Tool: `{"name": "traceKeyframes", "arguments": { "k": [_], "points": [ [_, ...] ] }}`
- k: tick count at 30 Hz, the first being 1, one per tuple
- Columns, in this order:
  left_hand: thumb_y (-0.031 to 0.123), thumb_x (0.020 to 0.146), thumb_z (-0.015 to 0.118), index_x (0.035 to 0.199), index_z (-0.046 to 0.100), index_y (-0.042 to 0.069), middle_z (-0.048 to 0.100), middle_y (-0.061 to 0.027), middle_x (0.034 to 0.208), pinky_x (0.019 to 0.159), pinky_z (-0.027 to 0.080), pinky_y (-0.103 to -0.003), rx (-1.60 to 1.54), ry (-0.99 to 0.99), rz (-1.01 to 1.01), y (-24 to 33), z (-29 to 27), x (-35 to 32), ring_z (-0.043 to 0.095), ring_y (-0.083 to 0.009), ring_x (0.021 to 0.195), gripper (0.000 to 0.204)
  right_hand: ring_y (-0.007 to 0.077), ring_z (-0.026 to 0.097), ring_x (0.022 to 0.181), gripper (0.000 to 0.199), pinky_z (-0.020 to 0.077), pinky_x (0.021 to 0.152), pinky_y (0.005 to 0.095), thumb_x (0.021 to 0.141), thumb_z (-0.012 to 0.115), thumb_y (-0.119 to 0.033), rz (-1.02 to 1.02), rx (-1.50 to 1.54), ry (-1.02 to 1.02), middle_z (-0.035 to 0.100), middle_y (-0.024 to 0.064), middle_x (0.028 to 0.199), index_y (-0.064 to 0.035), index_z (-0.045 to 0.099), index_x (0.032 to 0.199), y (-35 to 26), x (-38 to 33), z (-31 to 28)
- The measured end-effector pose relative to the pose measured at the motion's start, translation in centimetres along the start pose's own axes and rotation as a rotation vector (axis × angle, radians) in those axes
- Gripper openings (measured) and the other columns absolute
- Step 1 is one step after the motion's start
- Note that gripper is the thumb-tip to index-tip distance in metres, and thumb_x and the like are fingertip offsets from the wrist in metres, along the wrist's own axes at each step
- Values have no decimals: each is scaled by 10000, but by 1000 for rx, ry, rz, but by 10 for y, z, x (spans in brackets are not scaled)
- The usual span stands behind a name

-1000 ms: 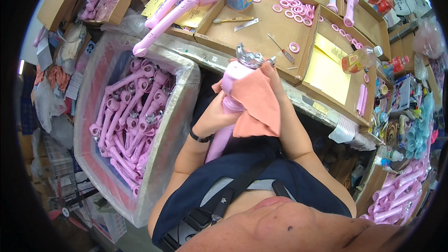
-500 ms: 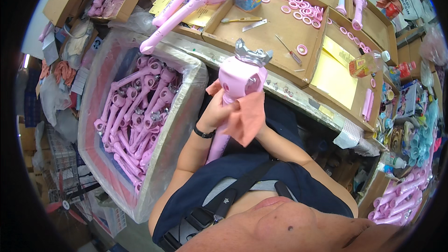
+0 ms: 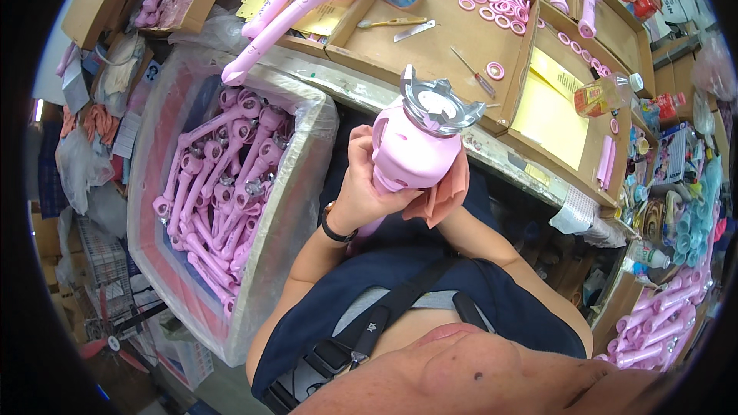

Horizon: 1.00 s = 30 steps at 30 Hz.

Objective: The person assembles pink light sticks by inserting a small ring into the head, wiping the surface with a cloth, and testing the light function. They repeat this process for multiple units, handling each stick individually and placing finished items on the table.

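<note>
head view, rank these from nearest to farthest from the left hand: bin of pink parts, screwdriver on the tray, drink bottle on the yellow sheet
From the left hand:
1. Bin of pink parts, just to its left.
2. Screwdriver, up and right on the tray.
3. Drink bottle, far right.

Lined bin w/ pink parts (image 3: 223, 184), pink rings (image 3: 492, 6), yellow sheet (image 3: 550, 111), screwdriver (image 3: 473, 73)

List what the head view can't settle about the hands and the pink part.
- Right hand: hidden behind the pink part and the orange cloth; its grip cannot be told.
- Left hand: fingertips wrap out of sight behind the part.
- Part's lower handle: covered by the left forearm.
- Metal head: inner detail too small.
</note>
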<state>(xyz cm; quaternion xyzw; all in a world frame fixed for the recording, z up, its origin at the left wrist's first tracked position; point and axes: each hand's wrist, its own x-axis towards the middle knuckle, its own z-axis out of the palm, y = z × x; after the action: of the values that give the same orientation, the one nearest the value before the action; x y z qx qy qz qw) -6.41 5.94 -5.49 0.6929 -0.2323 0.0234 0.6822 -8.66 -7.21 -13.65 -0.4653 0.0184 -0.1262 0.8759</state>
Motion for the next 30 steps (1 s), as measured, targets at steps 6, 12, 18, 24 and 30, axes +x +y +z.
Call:
{"name": "traceKeyframes", "arguments": {
  "k": [6, 12, 18, 24, 30],
  "points": [
    [144, 797, 713, 1192, 440, -17, 572, -85, 1078, 881, 425, -269, -153, -71, -129, -1, -4, 1, 549, -141, 1008, 506, 210, 421, 1228, 954, 325, 1042, 310, 611, 854, -332, -131, -96, -66, 404, 134, 1340, 3, 316, 1324, -32, 38, 13],
    [605, 936, 247, 1127, 524, 38, 603, -133, 677, 371, 455, -291, -968, -166, -794, 0, -17, 16, 560, -213, 430, 659, 212, 392, 1238, 793, 328, 1020, 322, 866, 591, -394, -268, -345, 20, 354, 151, 1377, 33, 198, 1406, -58, 53, 36],
    [554, 952, 258, 1247, 463, 55, 594, -138, 715, 413, 461, -282, -1180, -293, -644, -20, -5, 20, 564, -207, 492, 616, 246, 274, 1332, 817, 233, 1081, 344, 922, 525, -201, -308, -223, -292, 202, 178, 1459, 20, -61, 1448, -67, 41, 57],
    [417, 999, 343, 1285, 434, 3, 600, -44, 966, 583, 451, -174, -539, -18, -541, -10, -14, 15, 558, -62, 636, 511, 240, 272, 1339, 791, 227, 1089, 373, 907, 504, -68, -291, -252, -227, 168, 161, 1476, 7, -66, 1450, -71, 29, 56],
    [346, 955, 503, 1388, 278, 12, 551, -28, 1046, 566, 385, -122, -551, -151, -437, 11, -17, 8, 482, -2, 696, 591, 245, 236, 1358, 786, 209, 1096, 374, 902, 510, -71, -375, -227, -307, 130, 164, 1491, 9, -46, 1452, -77, 27, 55]
  ]
}}
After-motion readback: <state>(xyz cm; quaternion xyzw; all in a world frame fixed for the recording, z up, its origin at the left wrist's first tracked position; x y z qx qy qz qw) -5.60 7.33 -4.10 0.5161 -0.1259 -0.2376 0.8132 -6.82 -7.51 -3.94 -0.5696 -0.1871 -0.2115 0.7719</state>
